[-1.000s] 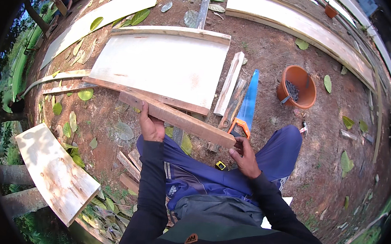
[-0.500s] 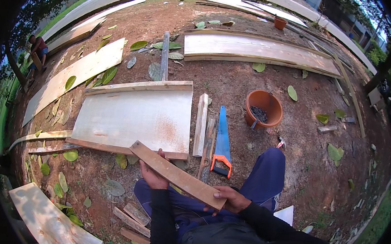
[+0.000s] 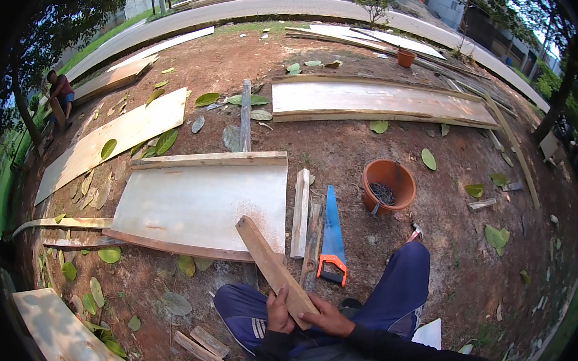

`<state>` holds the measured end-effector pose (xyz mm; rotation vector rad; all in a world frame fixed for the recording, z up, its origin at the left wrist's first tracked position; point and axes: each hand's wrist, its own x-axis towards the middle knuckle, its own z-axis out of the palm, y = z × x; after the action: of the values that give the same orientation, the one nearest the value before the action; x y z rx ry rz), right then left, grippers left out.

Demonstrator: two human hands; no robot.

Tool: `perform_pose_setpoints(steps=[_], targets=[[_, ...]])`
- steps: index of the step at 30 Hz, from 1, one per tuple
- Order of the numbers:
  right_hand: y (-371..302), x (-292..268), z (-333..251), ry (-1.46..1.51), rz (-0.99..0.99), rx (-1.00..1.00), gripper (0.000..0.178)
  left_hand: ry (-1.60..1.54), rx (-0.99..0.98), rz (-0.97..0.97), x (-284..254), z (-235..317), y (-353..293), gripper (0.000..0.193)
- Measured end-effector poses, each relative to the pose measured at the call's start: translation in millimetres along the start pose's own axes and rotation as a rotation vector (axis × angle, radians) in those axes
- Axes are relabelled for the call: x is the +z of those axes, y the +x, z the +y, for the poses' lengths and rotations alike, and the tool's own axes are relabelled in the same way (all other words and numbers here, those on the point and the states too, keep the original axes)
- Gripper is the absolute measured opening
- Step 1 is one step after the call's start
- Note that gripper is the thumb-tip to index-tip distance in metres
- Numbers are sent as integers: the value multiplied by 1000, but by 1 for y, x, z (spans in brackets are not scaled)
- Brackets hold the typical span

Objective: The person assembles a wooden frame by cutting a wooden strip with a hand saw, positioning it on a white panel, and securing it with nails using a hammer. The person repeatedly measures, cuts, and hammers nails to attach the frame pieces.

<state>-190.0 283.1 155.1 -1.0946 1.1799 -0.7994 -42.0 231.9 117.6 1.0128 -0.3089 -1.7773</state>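
Note:
A short brown wooden board (image 3: pixel 262 252) slants up and to the left from my lap. My left hand (image 3: pixel 280 311) grips its left edge near the lower end. Across from it, my right hand (image 3: pixel 328 317) is closed on the same end. The board's far end overlaps the lower right corner of a pale panel (image 3: pixel 193 204) edged with wooden strips, with sawdust on it. Just right of that panel lie a wooden batten (image 3: pixel 300 215) and a handsaw (image 3: pixel 332 230) with a blue blade and an orange-and-black handle.
An orange bucket of nails (image 3: pixel 406 189) stands ahead to the right, with a hammer (image 3: pixel 416 231) near my right knee. A long framed panel (image 3: pixel 382 100) lies farther off. Wood offcuts (image 3: pixel 203 349) are by my left leg. A person (image 3: pixel 61 91) is at the far left.
The board has swung to a steeper slant and moved right. My left hand has shifted down to its lower end, close to my right hand. My view has tilted up.

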Motion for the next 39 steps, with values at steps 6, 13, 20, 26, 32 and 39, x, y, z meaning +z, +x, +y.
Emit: perform_pose_setpoints(steps=[6,13,20,26,32,39], targets=[[-18,-32,-26,-328,9,-7,61,129,123,108,-46,20,19,33],[-92,-147,-10,-734,812,-191,43,423,265,259,-109,112,69,43],[-158,-210,14,-678,1152,116,52,1142,406,417,-182,200,166,53],[-199,-203,21,-463,1128,121,52,1745,511,584,-177,312,242,91],[-252,-186,37,-156,1198,137,57,1908,368,665,-240,290,287,78],[-277,-133,28,513,1351,-70,46,2021,504,721,-265,316,312,48]])
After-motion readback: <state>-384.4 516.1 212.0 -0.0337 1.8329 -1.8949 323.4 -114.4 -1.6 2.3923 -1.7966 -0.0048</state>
